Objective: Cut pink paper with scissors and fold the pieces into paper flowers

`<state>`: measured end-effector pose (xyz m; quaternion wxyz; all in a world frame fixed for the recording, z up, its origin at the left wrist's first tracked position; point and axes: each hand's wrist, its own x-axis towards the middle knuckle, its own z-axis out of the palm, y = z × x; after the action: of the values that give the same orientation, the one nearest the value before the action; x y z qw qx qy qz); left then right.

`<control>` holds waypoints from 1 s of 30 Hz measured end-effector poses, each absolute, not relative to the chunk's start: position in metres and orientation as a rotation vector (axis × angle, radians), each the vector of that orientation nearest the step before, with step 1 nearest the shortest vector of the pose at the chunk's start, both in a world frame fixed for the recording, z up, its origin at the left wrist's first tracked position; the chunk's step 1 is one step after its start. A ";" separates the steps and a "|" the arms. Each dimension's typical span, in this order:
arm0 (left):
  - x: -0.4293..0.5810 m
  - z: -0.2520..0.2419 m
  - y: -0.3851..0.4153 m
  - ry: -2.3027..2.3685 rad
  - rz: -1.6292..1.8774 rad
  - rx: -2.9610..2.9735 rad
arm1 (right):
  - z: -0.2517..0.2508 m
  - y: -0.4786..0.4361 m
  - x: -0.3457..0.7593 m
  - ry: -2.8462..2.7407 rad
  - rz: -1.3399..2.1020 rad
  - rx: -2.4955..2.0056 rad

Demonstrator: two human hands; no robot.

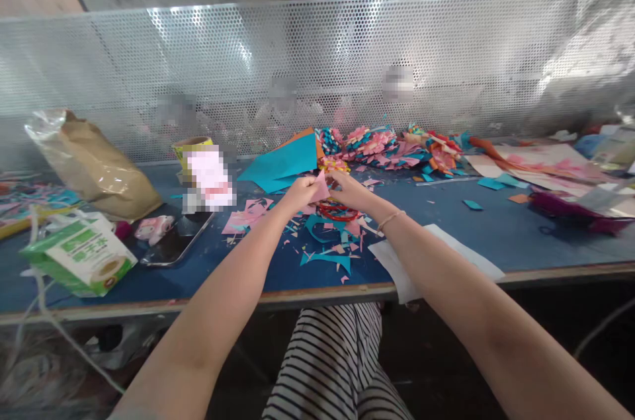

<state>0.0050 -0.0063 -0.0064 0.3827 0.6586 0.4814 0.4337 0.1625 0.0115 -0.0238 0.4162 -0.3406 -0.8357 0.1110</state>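
Pinching a pink paper piece [320, 187] from both sides, the left hand [299, 195] and right hand [348, 190] meet above the desk [496, 235]. Both sets of fingers are closed on it. It points upward, equally near the 2 hands, just above what look like red scissor handles [338, 212].

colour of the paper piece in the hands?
Pink. The paper piece sits between left hand and right hand; head view.

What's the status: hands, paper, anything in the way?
Both closed: left hand and right hand pinch the pink paper piece. Piece held over the blue table. Paper scraps and a red ring-shaped item directly below the hands.
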 end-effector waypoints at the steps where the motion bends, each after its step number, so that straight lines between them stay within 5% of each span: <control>1: 0.005 -0.005 -0.007 1.228 1.062 1.707 | -0.023 0.010 0.162 -2.092 0.320 -0.796; 30: 0.006 -0.005 -0.011 1.363 0.779 2.213 | -0.022 0.000 0.161 -2.327 0.353 -0.944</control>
<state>0.0063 -0.0109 -0.0051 0.2126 0.7969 0.4909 0.2805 0.1607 -0.0004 -0.0220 0.2982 -0.3552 -0.8759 0.1328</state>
